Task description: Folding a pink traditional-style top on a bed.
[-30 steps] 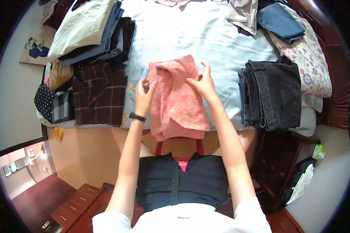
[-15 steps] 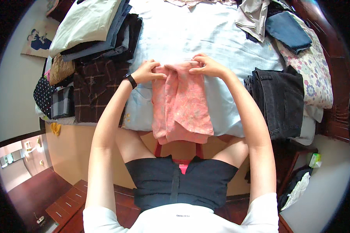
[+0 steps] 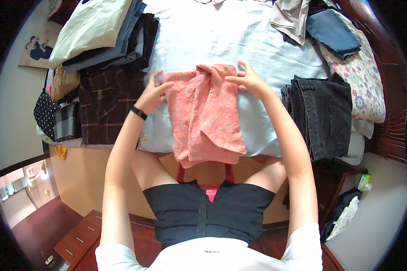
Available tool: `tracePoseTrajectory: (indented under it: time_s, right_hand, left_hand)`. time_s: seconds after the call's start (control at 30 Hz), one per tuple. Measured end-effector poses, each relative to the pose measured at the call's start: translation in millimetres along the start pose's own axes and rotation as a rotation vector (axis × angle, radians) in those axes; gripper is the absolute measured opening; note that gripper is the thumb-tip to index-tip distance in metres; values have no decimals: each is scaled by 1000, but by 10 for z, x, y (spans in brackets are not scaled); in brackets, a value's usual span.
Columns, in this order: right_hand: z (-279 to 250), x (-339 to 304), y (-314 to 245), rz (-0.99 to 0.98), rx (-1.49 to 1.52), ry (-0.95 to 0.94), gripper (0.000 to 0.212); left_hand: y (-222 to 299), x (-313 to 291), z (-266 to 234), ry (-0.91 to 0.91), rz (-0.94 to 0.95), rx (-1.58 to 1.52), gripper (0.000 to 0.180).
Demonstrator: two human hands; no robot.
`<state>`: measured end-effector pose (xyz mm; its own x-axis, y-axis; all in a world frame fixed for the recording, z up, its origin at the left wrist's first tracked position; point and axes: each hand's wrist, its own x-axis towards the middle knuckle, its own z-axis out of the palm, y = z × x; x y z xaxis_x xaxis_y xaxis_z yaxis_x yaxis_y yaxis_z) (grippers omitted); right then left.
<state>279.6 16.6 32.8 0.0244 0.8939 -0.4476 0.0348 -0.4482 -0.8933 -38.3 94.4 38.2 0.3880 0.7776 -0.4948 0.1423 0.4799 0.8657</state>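
Observation:
A folded pink garment (image 3: pixel 208 113) with a fine pattern lies in front of me, its near end at the bed's front edge. One loose flap crosses its lower right, and a ridge of cloth runs down its middle. My left hand (image 3: pixel 154 94), below a black wristband (image 3: pixel 138 112), is at the far left corner with fingers apart and the thumb over the cloth. At the far right corner my right hand (image 3: pixel 250 82) has its thumb on the garment and its fingers spread just beyond the edge.
Pale blue bedding (image 3: pixel 185 36) lies under the garment. To the left are stacked folded trousers (image 3: pixel 92 31) and a dark plaid garment (image 3: pixel 106 108). Folded black jeans (image 3: pixel 323 117) lie at right, near a floral pillow (image 3: pixel 359 86) with blue denim (image 3: pixel 333 34) on it.
The pink garment's far end has widened, its upper left part now spread outward. My left hand has moved left, and my right hand slightly right, with fingers more spread.

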Motion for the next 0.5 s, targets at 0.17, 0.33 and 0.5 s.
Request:
tracePoseTrajectory:
  time_s: [0.17,0.33,0.5]
  right_hand:
    - [221,-391,101,322,158,-317,54]
    - [306,-627,-364,-66,-175,-233,58]
    - [-21,-1146,-1416,-527,-122,30,41]
  left_hand:
    - [-195,-416,80,-180,-304,-43,48]
    - [299,-599,334,-252,22,122,34]
    - [1451,-940,321,-282,595,202,27]
